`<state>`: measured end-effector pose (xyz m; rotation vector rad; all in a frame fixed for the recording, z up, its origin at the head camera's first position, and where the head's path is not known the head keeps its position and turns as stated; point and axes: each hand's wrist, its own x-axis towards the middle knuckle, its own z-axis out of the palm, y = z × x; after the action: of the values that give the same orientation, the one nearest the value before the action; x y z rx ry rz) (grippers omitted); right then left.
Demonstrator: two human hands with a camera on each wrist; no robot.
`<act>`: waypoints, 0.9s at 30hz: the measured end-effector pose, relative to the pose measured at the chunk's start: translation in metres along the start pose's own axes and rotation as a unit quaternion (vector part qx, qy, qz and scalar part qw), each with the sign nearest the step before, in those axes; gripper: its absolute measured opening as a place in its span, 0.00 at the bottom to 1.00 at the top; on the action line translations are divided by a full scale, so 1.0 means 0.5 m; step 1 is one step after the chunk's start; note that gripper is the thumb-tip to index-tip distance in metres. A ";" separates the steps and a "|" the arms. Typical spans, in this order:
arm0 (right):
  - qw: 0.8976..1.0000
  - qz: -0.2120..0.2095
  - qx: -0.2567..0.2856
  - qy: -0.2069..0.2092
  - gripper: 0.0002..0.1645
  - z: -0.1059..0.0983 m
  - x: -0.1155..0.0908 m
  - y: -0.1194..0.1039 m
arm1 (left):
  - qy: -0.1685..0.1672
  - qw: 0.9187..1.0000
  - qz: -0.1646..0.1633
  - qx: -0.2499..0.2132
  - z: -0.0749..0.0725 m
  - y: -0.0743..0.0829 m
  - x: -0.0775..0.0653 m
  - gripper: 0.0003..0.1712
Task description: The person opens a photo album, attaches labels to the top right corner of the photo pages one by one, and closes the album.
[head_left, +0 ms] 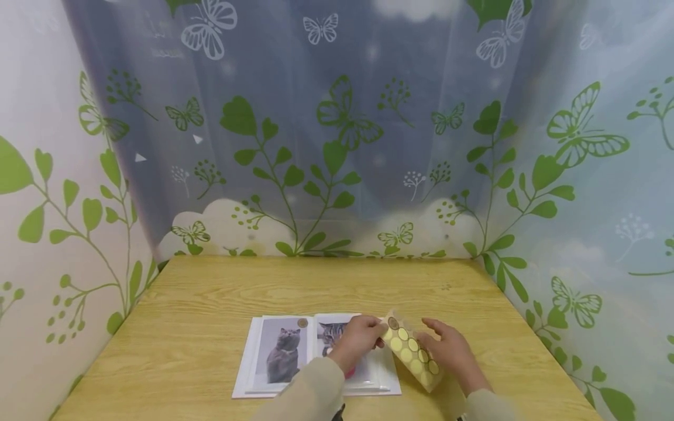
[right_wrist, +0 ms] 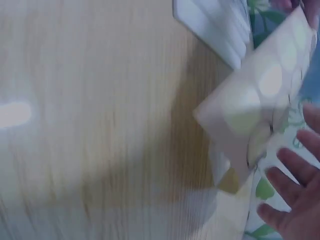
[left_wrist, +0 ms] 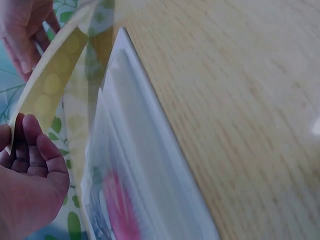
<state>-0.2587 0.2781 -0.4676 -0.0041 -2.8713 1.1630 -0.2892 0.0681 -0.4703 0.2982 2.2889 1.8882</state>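
Observation:
My left hand (head_left: 363, 339) pinches the upper left corner of a sticker sheet (head_left: 416, 366) between thumb and fingers. Rows of round gold stickers cover the sheet, which is tilted up off the table and bends slightly. Beside its right edge is my right hand (head_left: 454, 354); in the right wrist view its fingers (right_wrist: 285, 187) are spread and grip nothing. Under my left forearm lies an open photo album (head_left: 243, 368). Its left page has a grey cat photo (head_left: 281, 356) with a round brown sticker (head_left: 302, 323) at the top right corner. A tabby cat photo (head_left: 329, 332) on the right page is partly hidden by my left hand.
The album lies on a wood-grain table (head_left: 210, 292). Curtains (head_left: 295, 117) printed with green leaves and butterflies hang behind it and at both sides.

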 end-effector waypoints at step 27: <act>0.987 -0.077 -0.035 0.136 0.12 0.073 -0.012 -0.069 | -0.040 0.998 0.040 -0.017 0.016 -0.018 -0.002 0.11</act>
<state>-0.2540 0.2278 -0.4701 0.0525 -2.6186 0.9506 -0.2867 0.0740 -0.4808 0.4578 2.2216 1.9134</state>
